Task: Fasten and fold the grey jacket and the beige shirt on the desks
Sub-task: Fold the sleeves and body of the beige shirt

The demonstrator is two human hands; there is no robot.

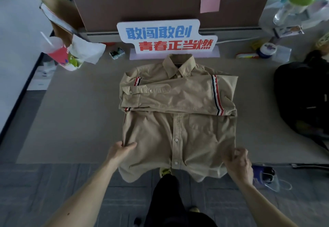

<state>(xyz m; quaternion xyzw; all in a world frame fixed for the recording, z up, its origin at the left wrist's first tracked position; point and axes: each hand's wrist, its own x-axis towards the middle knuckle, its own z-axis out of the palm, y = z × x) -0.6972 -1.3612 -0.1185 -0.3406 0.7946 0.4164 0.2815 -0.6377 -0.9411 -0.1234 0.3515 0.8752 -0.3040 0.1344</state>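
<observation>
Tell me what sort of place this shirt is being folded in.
Probably an office workstation: the beige shirt lies on a desk backed by a brown partition with a pink sticky note, and a slogan sign stands before it.

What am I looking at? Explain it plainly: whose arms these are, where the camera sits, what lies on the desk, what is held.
There is no machine here: a person wears one camera on the head, looking forward and down, so the two bare arms coming up from the bottom are their own. A beige shirt lies buttoned on the grey desk, collar away from them, both sleeves folded across the chest, hem hanging over the near edge. The left hand pinches the shirt's left edge; the right hand grips its right edge. Behind stands a sign with blue and red lettering; a black bag lies at the right.
</observation>
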